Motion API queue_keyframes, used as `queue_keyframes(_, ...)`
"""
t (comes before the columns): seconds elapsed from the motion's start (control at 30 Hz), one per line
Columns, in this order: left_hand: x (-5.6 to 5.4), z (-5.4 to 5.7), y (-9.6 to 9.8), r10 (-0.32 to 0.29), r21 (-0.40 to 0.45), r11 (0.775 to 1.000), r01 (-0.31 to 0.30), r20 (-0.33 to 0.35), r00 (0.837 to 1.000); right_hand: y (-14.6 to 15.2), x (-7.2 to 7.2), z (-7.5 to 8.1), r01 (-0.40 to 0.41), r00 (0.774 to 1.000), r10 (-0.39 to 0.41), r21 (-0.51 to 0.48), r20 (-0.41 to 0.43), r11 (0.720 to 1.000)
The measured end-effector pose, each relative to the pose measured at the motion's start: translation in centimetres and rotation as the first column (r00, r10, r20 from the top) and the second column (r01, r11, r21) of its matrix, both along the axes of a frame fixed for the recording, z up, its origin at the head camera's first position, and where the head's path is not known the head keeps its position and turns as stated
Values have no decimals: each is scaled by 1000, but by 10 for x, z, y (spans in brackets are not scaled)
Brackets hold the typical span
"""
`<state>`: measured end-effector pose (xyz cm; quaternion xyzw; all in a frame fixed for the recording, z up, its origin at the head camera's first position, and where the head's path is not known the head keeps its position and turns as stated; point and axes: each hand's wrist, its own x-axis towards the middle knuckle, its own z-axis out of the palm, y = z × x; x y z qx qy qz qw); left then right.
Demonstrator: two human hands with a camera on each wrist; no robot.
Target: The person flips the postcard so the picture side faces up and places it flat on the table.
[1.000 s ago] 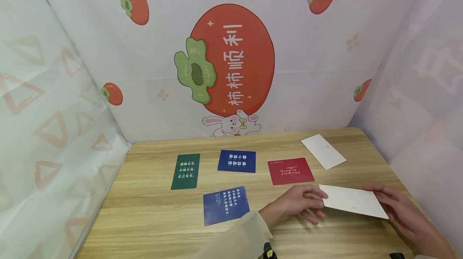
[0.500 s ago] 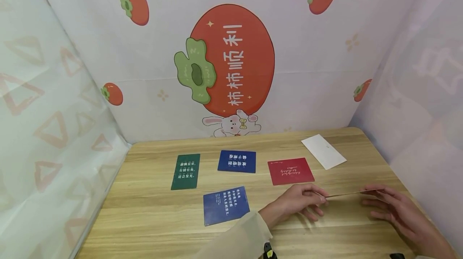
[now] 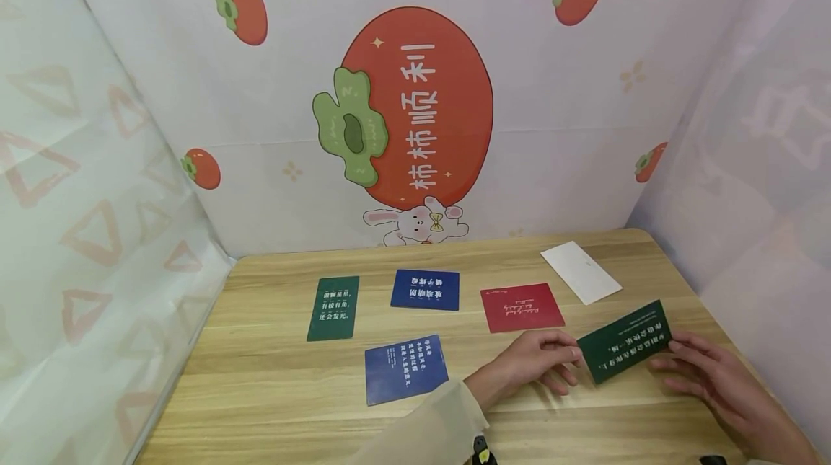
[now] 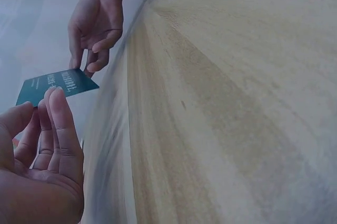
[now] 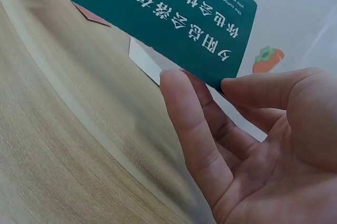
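A dark green card [image 3: 625, 342] with white print is held tilted above the table between my hands. My right hand [image 3: 720, 378] pinches its right end between thumb and fingers, clearly seen in the right wrist view, where the green card [image 5: 152, 19] fills the top. At the opposite end is my left hand [image 3: 526, 364], its thumb and index fingertips at the card's edge. The left wrist view shows the left hand [image 4: 47, 166] with its thumb and index tips together at a card corner and the other fingers fairly straight.
On the wooden table [image 3: 260, 407] lie a red card [image 3: 522, 308], a white card [image 3: 581, 272], two blue cards [image 3: 425, 289] and another green card [image 3: 333, 308]. Printed fabric walls [image 3: 292, 90] stand close around the back and sides.
The held card has turned over: its white side faced up, then it was edge-on, and now its green printed side shows. Both hands stay in nearly the same place.
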<state>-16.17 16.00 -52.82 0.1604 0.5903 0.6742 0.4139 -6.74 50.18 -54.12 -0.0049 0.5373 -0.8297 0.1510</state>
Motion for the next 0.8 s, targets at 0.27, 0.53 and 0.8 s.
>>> queue_keyframes(0.27,0,-2,-1,8,14,1000,-8,13,1000,-1,3,-2,48,999,-48,63,4,997)
queue_keyframes(0.53,1,-5,-1,38,14,999,-38,8,999,-4,3,2,101,994,-109,182,33,978)
queue_keyframes(0.8,0,-8,0,54,3,999,-54,-7,999,-1,4,1,59,996,-77,277,53,959)
